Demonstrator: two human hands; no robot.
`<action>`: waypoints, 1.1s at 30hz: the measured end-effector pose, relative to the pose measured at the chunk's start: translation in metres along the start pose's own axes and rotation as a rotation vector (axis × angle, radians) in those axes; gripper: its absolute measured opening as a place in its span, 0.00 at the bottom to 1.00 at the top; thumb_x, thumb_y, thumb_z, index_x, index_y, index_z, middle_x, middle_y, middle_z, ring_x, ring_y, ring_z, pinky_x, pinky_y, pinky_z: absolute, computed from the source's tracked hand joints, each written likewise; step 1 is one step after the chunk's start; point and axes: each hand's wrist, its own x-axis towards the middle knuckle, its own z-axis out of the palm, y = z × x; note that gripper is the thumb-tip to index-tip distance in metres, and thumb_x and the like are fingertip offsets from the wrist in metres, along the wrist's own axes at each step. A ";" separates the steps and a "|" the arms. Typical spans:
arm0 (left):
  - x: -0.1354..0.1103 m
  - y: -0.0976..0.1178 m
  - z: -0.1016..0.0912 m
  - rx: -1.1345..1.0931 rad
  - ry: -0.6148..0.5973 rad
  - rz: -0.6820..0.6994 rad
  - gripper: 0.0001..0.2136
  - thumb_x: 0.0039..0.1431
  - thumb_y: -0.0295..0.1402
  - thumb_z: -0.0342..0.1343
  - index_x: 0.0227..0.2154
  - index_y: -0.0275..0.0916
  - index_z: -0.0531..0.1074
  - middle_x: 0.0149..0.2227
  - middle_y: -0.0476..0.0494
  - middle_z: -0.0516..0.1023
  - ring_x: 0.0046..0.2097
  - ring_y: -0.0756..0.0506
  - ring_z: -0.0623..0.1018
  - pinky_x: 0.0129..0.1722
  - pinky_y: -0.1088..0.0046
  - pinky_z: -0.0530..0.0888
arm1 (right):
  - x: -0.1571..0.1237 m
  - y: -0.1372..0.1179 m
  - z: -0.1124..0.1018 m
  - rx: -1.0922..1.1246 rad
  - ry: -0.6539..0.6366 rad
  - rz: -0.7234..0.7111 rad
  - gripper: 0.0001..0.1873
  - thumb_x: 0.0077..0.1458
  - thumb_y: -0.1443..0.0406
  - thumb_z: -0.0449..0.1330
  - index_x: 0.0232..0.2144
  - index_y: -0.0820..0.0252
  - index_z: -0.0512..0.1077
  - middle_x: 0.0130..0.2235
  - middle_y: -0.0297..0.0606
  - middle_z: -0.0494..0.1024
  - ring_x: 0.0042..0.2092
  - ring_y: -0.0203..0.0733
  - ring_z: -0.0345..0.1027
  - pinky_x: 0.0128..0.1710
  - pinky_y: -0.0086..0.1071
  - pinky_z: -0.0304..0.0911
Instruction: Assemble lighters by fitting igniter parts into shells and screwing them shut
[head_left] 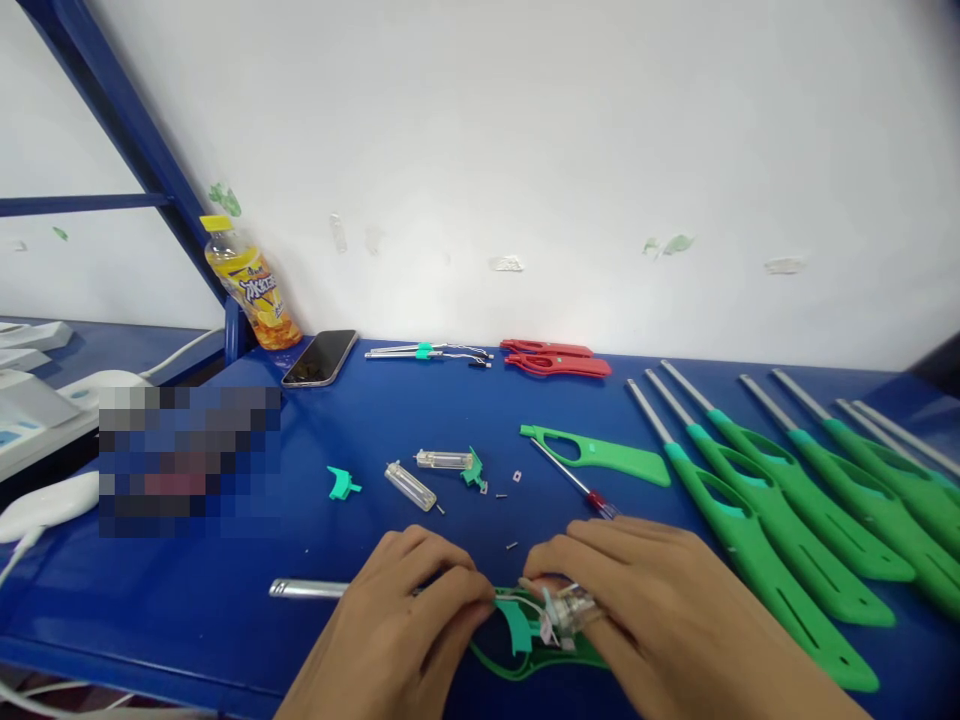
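Note:
Fingers closed, my left hand (409,625) grips an opened long-reach lighter at the front of the table, where its metal tube (307,589) joins the green half shell (517,672). A teal trigger (517,625) and thin white wires lie inside that shell. My right hand (652,605) pinches a clear fuel tank (574,608) over the shell's handle end; whether the tank is seated cannot be seen, as my fingers cover part of it. Beyond my hands lie two loose clear fuel tanks (411,487), a loose teal trigger (343,484) and small screws (512,546).
Several assembled green lighters (772,570) lie along the right side. A screwdriver (574,475) rests by another green half shell (615,458). Red shells (559,364), metal tubes with wires (424,352), a phone (322,358) and a drink bottle (251,285) line the back near the wall.

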 end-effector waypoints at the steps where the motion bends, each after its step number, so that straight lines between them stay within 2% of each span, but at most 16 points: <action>1: 0.000 -0.001 0.000 -0.005 -0.001 0.000 0.10 0.75 0.25 0.53 0.42 0.46 0.77 0.42 0.52 0.80 0.42 0.46 0.78 0.42 0.69 0.78 | 0.000 0.000 0.000 -0.005 0.011 -0.005 0.21 0.62 0.77 0.50 0.42 0.49 0.75 0.36 0.29 0.84 0.35 0.43 0.80 0.41 0.38 0.71; 10: -0.003 0.000 0.001 0.026 0.000 0.023 0.10 0.76 0.25 0.52 0.45 0.44 0.76 0.44 0.49 0.79 0.43 0.46 0.78 0.43 0.68 0.77 | 0.003 -0.005 -0.002 -0.039 0.036 -0.051 0.18 0.59 0.78 0.53 0.39 0.52 0.74 0.34 0.29 0.83 0.34 0.41 0.79 0.39 0.34 0.68; 19: -0.002 0.002 0.001 0.038 -0.006 -0.001 0.11 0.76 0.25 0.50 0.42 0.45 0.76 0.43 0.49 0.79 0.41 0.46 0.80 0.44 0.69 0.79 | 0.005 -0.006 0.002 -0.076 0.094 -0.063 0.17 0.62 0.78 0.52 0.39 0.52 0.74 0.34 0.29 0.83 0.32 0.40 0.79 0.36 0.34 0.65; 25: -0.001 0.006 -0.004 0.083 0.011 0.013 0.11 0.75 0.26 0.49 0.41 0.45 0.75 0.40 0.50 0.82 0.39 0.46 0.83 0.43 0.70 0.81 | 0.002 -0.007 -0.001 -0.075 0.067 -0.041 0.17 0.63 0.77 0.53 0.43 0.52 0.74 0.35 0.30 0.84 0.34 0.41 0.80 0.36 0.34 0.66; 28: -0.002 0.009 -0.004 0.054 0.107 -0.004 0.08 0.74 0.29 0.54 0.50 0.49 0.73 0.44 0.52 0.85 0.42 0.46 0.85 0.43 0.71 0.81 | 0.002 -0.007 0.000 -0.065 0.055 -0.036 0.16 0.63 0.76 0.54 0.43 0.50 0.73 0.37 0.28 0.84 0.34 0.40 0.80 0.37 0.34 0.66; 31: -0.003 0.010 0.002 -0.025 0.164 -0.021 0.18 0.73 0.30 0.58 0.61 0.51 0.69 0.49 0.51 0.86 0.46 0.46 0.86 0.44 0.73 0.82 | 0.003 -0.007 0.002 -0.048 0.046 -0.048 0.15 0.63 0.76 0.54 0.42 0.51 0.73 0.35 0.27 0.83 0.33 0.40 0.79 0.37 0.34 0.67; 33: -0.002 0.009 0.006 -0.091 0.159 -0.010 0.20 0.73 0.28 0.57 0.63 0.51 0.68 0.48 0.51 0.86 0.45 0.48 0.86 0.44 0.75 0.82 | 0.004 -0.008 0.002 -0.037 0.054 -0.051 0.16 0.62 0.77 0.53 0.40 0.52 0.73 0.34 0.28 0.82 0.31 0.40 0.78 0.36 0.34 0.67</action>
